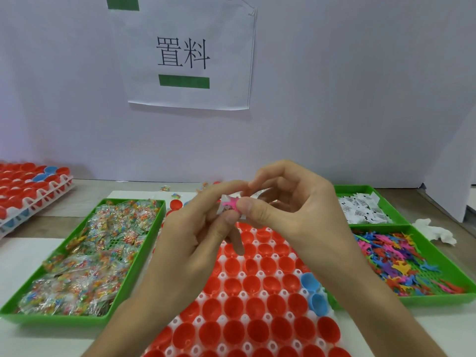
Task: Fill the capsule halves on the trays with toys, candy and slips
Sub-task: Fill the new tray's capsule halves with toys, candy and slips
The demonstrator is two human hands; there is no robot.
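Head camera, looking down at both hands held up together over the work area. The left hand [203, 228] comes up from the lower left with its fingers curled, pinching a small white printed paper slip [223, 205]. The right hand [291, 210] arches in from the right, its thumb and forefinger nipping a small pink star-shaped plastic toy [230, 203] that sits right against that slip, so the two hands meet on one little bundle. One finger pokes straight down below the bundle; can't tell for sure whose it is.

Directly under the hands is a white plastic holder tray [243, 295] packed with open red plastic capsule halves [253, 284], plus a couple of blue plastic capsule halves [310, 282] just under the right forearm. Left of the left hand is a green plastic bin [51, 319] full of clear candy packets [85, 266]. Right of the right hand, a second green bin [438, 298] holds mixed-colour plastic toy figures [396, 261], and beyond it a third green bin [355, 188] holds white folded slips [360, 210].
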